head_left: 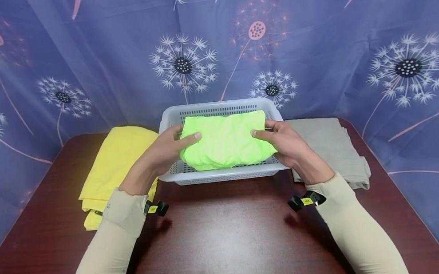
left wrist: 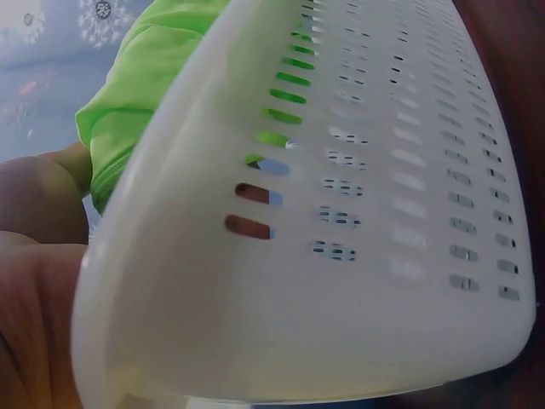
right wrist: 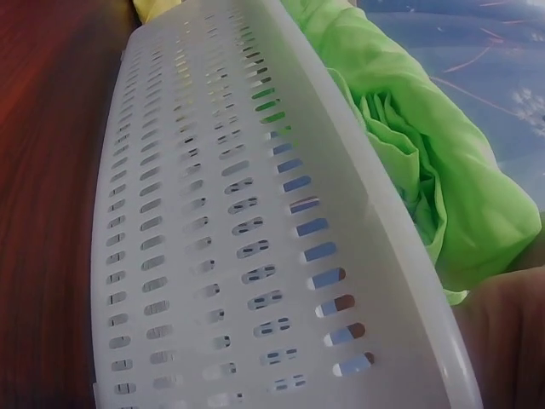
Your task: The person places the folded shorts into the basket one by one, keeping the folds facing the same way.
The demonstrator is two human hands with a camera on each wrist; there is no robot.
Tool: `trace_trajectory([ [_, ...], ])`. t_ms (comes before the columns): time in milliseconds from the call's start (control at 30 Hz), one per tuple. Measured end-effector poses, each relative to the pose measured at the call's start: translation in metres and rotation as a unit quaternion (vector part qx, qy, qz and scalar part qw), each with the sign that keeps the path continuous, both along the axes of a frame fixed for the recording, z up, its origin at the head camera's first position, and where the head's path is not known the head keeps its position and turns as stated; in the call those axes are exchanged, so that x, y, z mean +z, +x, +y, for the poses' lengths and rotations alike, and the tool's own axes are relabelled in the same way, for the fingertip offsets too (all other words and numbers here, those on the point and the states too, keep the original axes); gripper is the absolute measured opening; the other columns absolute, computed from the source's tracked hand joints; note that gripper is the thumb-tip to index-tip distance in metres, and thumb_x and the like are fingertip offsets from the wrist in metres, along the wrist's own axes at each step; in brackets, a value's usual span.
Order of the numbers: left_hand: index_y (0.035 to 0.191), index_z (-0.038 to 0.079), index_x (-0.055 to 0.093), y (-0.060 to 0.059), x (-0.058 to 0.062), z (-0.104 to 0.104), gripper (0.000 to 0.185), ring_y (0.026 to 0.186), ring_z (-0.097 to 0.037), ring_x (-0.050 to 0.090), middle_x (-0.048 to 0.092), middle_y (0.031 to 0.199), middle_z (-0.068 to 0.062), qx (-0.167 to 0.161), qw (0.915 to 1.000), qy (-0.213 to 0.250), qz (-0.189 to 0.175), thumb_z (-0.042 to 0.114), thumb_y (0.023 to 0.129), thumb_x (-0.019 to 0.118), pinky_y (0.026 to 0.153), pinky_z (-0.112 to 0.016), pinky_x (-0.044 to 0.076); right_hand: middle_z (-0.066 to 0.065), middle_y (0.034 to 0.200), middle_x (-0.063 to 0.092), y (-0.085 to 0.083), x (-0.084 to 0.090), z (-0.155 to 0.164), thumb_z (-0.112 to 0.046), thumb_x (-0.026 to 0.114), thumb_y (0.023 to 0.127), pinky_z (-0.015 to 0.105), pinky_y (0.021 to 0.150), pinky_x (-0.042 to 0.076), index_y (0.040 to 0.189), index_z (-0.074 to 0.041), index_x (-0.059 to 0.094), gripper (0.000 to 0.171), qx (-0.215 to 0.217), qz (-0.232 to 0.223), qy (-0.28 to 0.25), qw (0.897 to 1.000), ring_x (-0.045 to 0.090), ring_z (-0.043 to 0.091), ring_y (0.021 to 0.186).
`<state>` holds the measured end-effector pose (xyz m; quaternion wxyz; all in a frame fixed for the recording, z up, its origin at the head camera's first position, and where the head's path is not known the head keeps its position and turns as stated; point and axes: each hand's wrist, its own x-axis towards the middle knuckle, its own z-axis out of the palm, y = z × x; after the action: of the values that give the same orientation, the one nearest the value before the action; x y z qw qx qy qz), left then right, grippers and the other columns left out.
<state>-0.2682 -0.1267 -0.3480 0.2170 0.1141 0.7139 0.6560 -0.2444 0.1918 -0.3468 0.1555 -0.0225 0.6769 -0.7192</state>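
Fingers (head_left: 188, 138) of both hands curled onto a folded green cloth (head_left: 224, 140), held just over a white basket (head_left: 223, 174).

Lay furthest left on the dark red table (head_left: 222, 239): a folded yellow cloth (head_left: 116, 165), just beside the basket. Gripped the green cloth's left edge: left hand (head_left: 166, 150), thumb on top, other fingers tucked out of sight beneath. Sat in the middle, partly inside the basket and above its rim: the green cloth itself, seen through the slotted wall in both wrist views (left wrist: 145, 94) (right wrist: 409, 136). Pinched the right edge the same way: right hand (head_left: 284, 143), thumb over the fabric. Lay furthest right: a folded grey cloth (head_left: 335, 147), touching the basket's side. Hung behind all 3 cloths: a blue dandelion-print curtain (head_left: 313, 33).
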Motion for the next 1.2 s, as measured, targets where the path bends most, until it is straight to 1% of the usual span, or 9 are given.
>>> trace_trajectory([
  [67,0.157,0.003,0.039,-0.001,-0.001,0.000,0.060,0.113,-0.026,0.069,0.063,0.132,-0.019,-0.003,1.0000,0.000,-0.001,0.032,0.109,0.062,0.099,-0.039,0.058,0.005,0.111,0.069,-0.001,0.000,0.000,-0.015,0.061,0.109,0.033,0.074,0.062,0.144,-0.003,0.053,0.038,0.002,-0.001,-0.002,1.000,0.071,0.016,0.091],
  [167,0.156,0.003,0.041,-0.001,-0.002,0.000,0.058,0.108,-0.025,0.071,0.065,0.129,-0.019,-0.005,1.0000,-0.002,-0.001,0.032,0.110,0.061,0.096,-0.038,0.059,0.005,0.111,0.070,-0.002,-0.001,0.000,-0.014,0.060,0.109,0.034,0.074,0.063,0.146,-0.001,0.052,0.040,0.003,-0.004,0.000,1.000,0.072,0.017,0.090],
  [400,0.153,0.004,0.045,-0.002,-0.004,0.000,0.053,0.104,-0.027,0.073,0.066,0.126,-0.020,-0.016,0.9998,-0.005,0.008,0.031,0.110,0.060,0.096,-0.039,0.059,0.006,0.111,0.068,-0.006,-0.002,0.000,-0.014,0.059,0.109,0.033,0.074,0.063,0.146,0.000,0.052,0.040,0.001,-0.008,0.015,1.000,0.070,0.016,0.090],
  [633,0.144,0.005,0.054,-0.004,-0.007,0.001,0.043,0.098,-0.026,0.074,0.070,0.118,-0.020,-0.017,0.9996,-0.021,0.011,0.031,0.111,0.059,0.093,-0.039,0.060,0.007,0.112,0.066,-0.009,-0.004,-0.002,-0.014,0.058,0.109,0.032,0.074,0.062,0.147,0.001,0.050,0.042,-0.003,-0.012,0.028,1.000,0.069,0.015,0.090],
  [767,0.144,0.006,0.055,-0.004,-0.007,0.002,0.043,0.096,-0.027,0.074,0.070,0.117,-0.020,-0.016,0.9994,-0.028,0.014,0.032,0.110,0.060,0.092,-0.039,0.060,0.007,0.111,0.067,-0.010,-0.006,-0.003,-0.013,0.058,0.109,0.032,0.073,0.062,0.146,0.002,0.051,0.040,-0.004,-0.006,0.037,0.999,0.070,0.015,0.088],
  [1033,0.141,0.005,0.057,-0.005,-0.009,0.003,0.041,0.091,-0.027,0.075,0.071,0.116,-0.019,-0.019,0.9982,-0.048,0.030,0.030,0.108,0.064,0.086,-0.038,0.062,0.006,0.101,0.071,-0.013,-0.011,-0.005,-0.009,0.058,0.108,0.033,0.068,0.064,0.142,0.008,0.053,0.038,-0.001,0.012,0.044,0.999,0.074,0.016,0.079],
  [1200,0.140,0.004,0.056,-0.004,-0.008,0.005,0.041,0.089,-0.025,0.074,0.070,0.116,-0.018,-0.019,0.9981,-0.051,0.029,0.028,0.108,0.064,0.083,-0.037,0.062,0.009,0.104,0.070,-0.014,-0.011,-0.005,-0.008,0.058,0.109,0.036,0.070,0.065,0.141,0.008,0.053,0.037,0.006,0.016,0.057,0.998,0.075,0.018,0.080],
])
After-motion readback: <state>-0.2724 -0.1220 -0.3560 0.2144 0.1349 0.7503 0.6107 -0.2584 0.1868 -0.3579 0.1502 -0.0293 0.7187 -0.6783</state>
